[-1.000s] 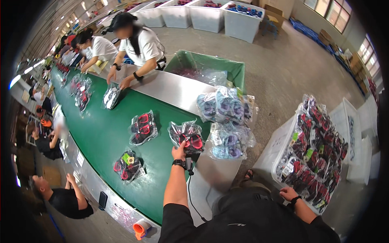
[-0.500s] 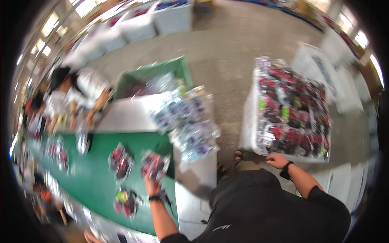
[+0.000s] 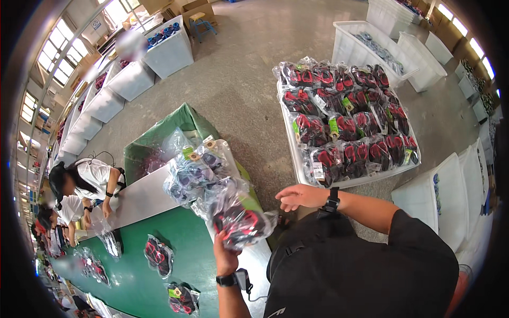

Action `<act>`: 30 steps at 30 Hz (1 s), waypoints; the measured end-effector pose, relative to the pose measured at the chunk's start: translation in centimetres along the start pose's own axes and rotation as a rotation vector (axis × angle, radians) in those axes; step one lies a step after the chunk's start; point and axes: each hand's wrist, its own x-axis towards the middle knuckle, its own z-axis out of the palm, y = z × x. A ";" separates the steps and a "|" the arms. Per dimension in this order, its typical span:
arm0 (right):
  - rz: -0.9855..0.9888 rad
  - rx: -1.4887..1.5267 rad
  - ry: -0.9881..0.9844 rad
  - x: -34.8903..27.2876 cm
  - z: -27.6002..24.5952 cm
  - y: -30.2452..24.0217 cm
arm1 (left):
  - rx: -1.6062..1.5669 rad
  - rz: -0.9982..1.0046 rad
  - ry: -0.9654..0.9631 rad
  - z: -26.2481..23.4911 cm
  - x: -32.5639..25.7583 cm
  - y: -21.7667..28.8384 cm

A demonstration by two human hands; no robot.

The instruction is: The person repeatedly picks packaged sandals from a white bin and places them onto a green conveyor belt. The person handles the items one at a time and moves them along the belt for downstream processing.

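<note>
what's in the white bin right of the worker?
The white bin is heaped with clear bags of black-and-red shoes, piled above the rim. Lower layers and the bin floor are covered by the top bags. The right hand hovers empty near its front edge.

Single head-worn fisheye view looking steeply down, sitting close above the left hand (image 3: 227,258) and right hand (image 3: 298,196), edges bending outward.

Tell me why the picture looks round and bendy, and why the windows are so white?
In the head view, the fisheye lens bends straight lines near the rim, like the green conveyor belt edge and the white crates; corners go black. The windows are overexposed by daylight. The left hand with its bagged shoes looks sharp.
</note>
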 end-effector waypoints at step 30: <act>-0.303 0.104 0.247 -6.4 -15.1 -3.2 | 0.128 0.187 -0.379 24.9 5.2 -3.0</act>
